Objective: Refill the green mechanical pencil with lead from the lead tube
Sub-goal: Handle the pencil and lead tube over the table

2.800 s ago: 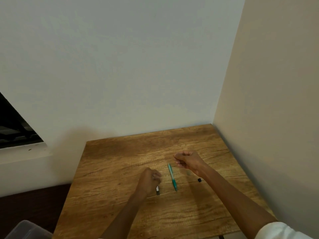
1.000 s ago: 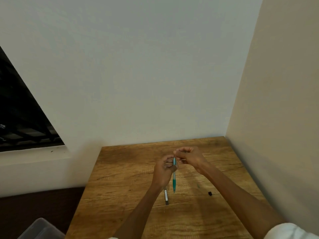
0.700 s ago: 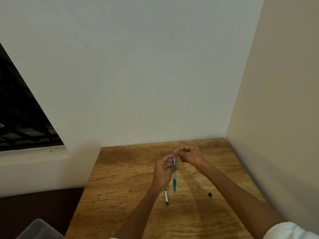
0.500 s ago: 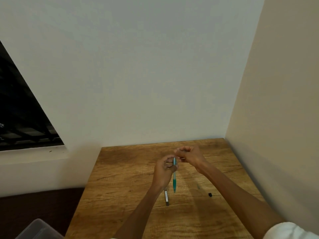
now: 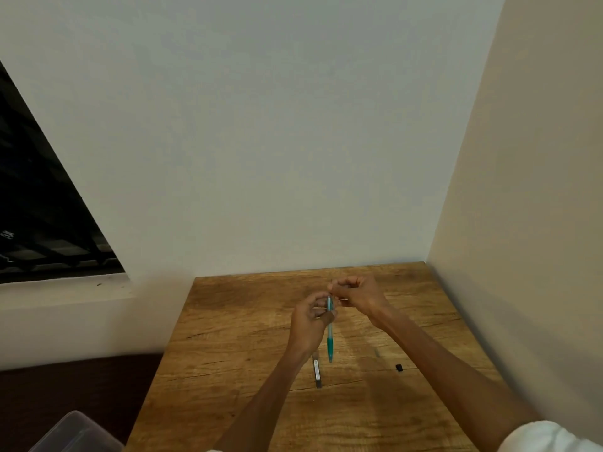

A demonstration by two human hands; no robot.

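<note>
The left hand point(image 5: 308, 324) grips the green mechanical pencil point(image 5: 330, 334) near its upper end, fingers curled round the barrel, holding it upright with the tip pointing down, just above the wooden table point(image 5: 228, 337). The right hand point(image 5: 357, 296) sits at the pencil's top end, just right of centre in the frame, with fingers curled and thumb and fingertips pinched together; something thin and pale shows at the pinch, too small to identify. Both hands meet a little above the table's middle.

Below the left wrist, on the table, lies the lead tube point(image 5: 316, 373), a slim dark stick with a pale label, pointing roughly toward the bottom of the frame and just left of the pencil tip. To the lower right, well apart from it, a small black cap point(image 5: 399, 367) rests on the wood. A white sleeve point(image 5: 551, 437) shows at the bottom right corner, a clear plastic bin point(image 5: 71, 433) at the bottom left, and a dark window point(image 5: 42, 223) at the left edge
</note>
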